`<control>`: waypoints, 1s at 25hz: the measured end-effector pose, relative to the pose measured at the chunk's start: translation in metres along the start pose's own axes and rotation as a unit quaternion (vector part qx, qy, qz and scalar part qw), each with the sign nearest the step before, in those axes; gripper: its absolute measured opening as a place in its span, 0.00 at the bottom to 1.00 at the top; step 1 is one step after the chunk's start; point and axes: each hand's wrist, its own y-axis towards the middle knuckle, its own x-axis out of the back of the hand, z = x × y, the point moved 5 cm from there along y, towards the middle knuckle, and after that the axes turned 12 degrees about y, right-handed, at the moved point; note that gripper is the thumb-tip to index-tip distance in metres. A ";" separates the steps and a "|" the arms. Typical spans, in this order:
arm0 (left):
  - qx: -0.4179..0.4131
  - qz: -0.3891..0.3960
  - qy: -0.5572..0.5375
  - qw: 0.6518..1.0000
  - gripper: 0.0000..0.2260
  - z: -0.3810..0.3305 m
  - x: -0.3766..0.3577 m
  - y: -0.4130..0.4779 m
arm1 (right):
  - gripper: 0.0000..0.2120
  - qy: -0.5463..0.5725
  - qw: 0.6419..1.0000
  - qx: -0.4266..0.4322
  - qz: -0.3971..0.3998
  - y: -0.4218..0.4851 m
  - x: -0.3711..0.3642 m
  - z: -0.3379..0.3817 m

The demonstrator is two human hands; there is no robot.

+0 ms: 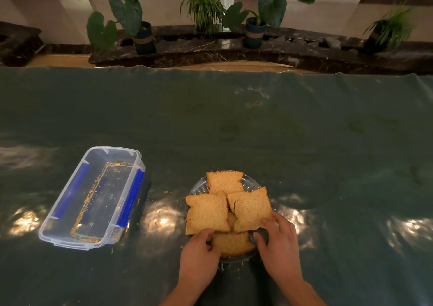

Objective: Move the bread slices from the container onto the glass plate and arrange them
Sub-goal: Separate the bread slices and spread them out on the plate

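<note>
Several brown bread slices lie overlapping on the glass plate (199, 185) near the table's front edge: a far slice (225, 181), a left slice (207, 213), a right slice (251, 208) and a near slice (233, 243) partly under the others. My left hand (199, 256) rests at the plate's near left, fingers curled onto the near slice's left edge. My right hand (280, 242) is at the near right, fingertips touching the right slice's near corner and the near slice. The clear container (93, 198) with blue clips stands to the left, holding only crumbs.
A dark green glossy cloth (234, 130) covers the table, with crumbs around the plate. Beyond the far edge runs a dark marble ledge (210, 50) with several potted plants.
</note>
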 end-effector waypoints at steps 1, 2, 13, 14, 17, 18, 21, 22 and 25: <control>0.002 0.002 -0.001 1.000 0.17 0.000 -0.001 0.000 | 0.18 0.003 1.000 -0.007 0.002 0.002 -0.001 0.000; 0.003 0.002 -0.002 1.000 0.18 0.001 -0.001 0.000 | 0.18 0.004 1.000 -0.008 0.009 0.003 -0.004 0.002; 0.024 0.017 -0.037 0.999 0.20 0.006 0.000 -0.002 | 0.17 0.131 0.987 -0.090 0.028 0.027 0.001 -0.015; 0.024 0.021 -0.037 0.999 0.20 0.005 0.000 -0.002 | 0.18 0.128 0.987 -0.090 0.028 0.027 0.002 -0.014; 0.030 0.027 -0.048 0.998 0.20 0.005 0.000 -0.001 | 0.19 0.091 0.993 -0.064 0.042 0.027 -0.002 -0.011; 0.036 0.028 -0.052 0.998 0.20 0.004 -0.001 -0.001 | 0.19 0.079 0.994 -0.056 0.047 0.027 -0.004 -0.010; 0.056 0.037 -0.065 0.996 0.19 0.005 -0.003 0.001 | 0.17 0.067 0.994 -0.060 0.054 0.031 -0.005 -0.010; 0.057 0.040 -0.070 0.995 0.19 0.005 -0.003 0.002 | 0.16 0.063 0.994 -0.064 0.062 0.034 -0.005 -0.011; 0.054 0.044 -0.080 0.994 0.19 0.007 -0.003 0.000 | 0.16 0.047 0.993 -0.063 0.089 0.042 -0.002 -0.012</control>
